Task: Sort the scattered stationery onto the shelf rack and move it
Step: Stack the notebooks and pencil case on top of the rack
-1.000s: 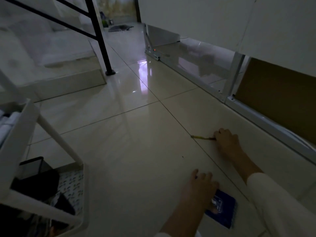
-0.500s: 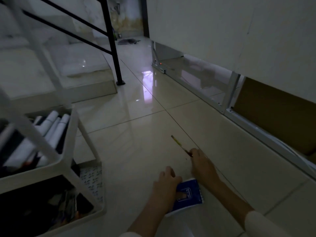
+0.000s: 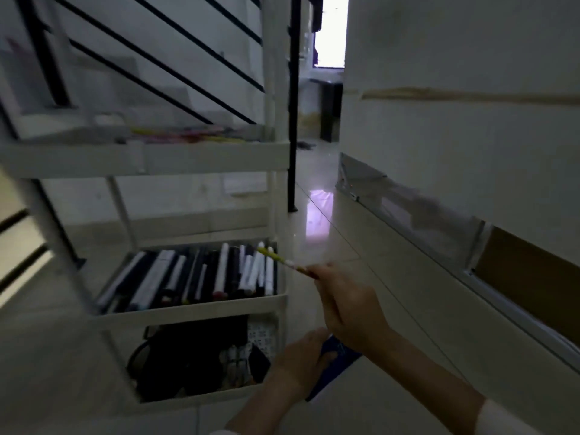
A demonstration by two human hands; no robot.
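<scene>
Both items have left the floor: the right hand pinches the pencil, its tip over the rack's middle tray; the left hand clasps the blue notebook below, ready for shelving.

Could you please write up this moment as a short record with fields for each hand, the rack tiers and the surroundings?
right hand: raised, pinching a yellow pencil whose tip points at the middle tier
left hand: gripping a blue notebook low beside the rack
shelf rack: white, three tiers visible
top tier: coloured items, too blurred to name
middle tier: rows of markers lying side by side
bottom tier: dark items, hard to tell apart
floor: glossy tiles
</scene>
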